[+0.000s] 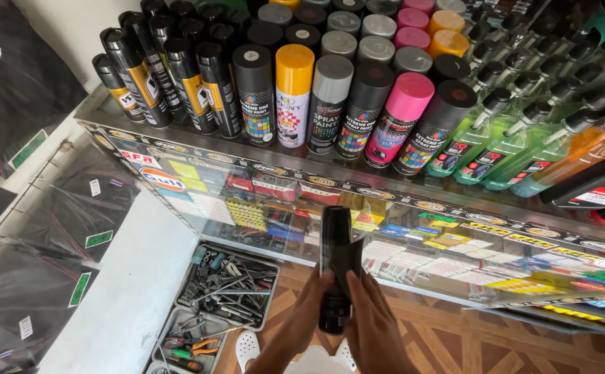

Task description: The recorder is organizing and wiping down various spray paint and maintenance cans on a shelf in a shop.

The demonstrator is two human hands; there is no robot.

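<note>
While both hands clasp it, left hand (307,308) and right hand (374,320), the black spray can (336,266) stands upright between their curled fingers

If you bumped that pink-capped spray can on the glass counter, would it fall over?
Probably. The pink-capped can is tall and narrow, so it likely tips easily. Neighbouring cans stand close and might catch it. On its side, its round body would likely roll along the glass counter.
</note>
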